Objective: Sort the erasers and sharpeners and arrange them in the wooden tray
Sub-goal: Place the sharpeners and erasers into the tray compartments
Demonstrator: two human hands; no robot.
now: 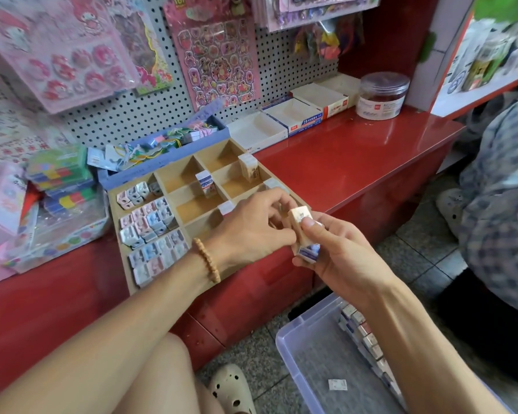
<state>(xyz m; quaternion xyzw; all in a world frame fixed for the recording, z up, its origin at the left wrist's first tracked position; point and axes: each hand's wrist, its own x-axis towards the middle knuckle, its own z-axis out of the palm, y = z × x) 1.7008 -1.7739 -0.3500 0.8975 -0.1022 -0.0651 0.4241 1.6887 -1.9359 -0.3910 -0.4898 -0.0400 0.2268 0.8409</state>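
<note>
right hand (338,249) grips erasers (305,231); left hand (251,231) pinches top one. risk: loose pinch drops eraser beside tray (120,216) under hands.

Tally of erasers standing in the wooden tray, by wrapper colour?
Blue-and-white wrapped eraser: 1
Beige wrapped eraser: 1
White-topped erasers, partly behind the left hand: 2
Total: 4
Excluded: held erasers in the right hand.

Red shop counter (356,162) w/ white pegboard wall (150,112) behind; grey tiled floor (425,258) below, daylight.
</note>
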